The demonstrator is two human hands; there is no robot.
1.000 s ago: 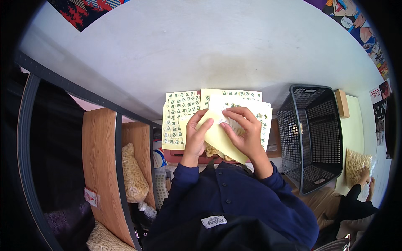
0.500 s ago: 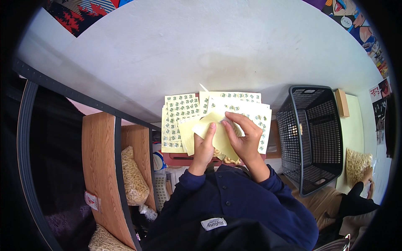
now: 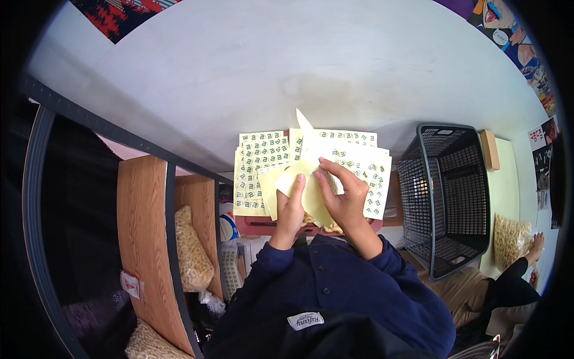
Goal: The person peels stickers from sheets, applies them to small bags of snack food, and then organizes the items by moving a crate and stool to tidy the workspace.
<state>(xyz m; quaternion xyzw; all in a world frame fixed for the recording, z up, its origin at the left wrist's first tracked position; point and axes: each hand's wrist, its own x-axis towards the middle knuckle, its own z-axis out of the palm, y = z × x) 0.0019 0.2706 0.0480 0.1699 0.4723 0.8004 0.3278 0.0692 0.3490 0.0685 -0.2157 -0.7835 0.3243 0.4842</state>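
Over the middle of the table my left hand (image 3: 289, 209) is closed on a pale yellow backing sheet (image 3: 313, 200), with its thumb on top. The sheet is bent, and a narrow pointed flap rises at its far end. My right hand (image 3: 348, 197) pinches at the same sheet's upper part, thumb and forefinger nearly together; any small piece between those fingertips cannot be made out. Beneath lie sheets of round stickers (image 3: 263, 149) with dark green print, spread left and right. Pale curled snack pieces (image 3: 332, 228) peek out below the sheet, near my body, by a reddish surface (image 3: 254, 228).
A dark plastic mesh basket (image 3: 445, 200) stands to the right, beside a small cardboard box (image 3: 489, 149). Farther right, another person's hand (image 3: 535, 248) is beside a bag of snacks (image 3: 511, 239). On the left are wooden shelves (image 3: 140, 239) with a snack bag (image 3: 192, 254).
The backing sheet's pointed far flap now stands up taller. My hands keep nearly the same hold. The other person's hand at the right has shifted slightly upward by the bag.
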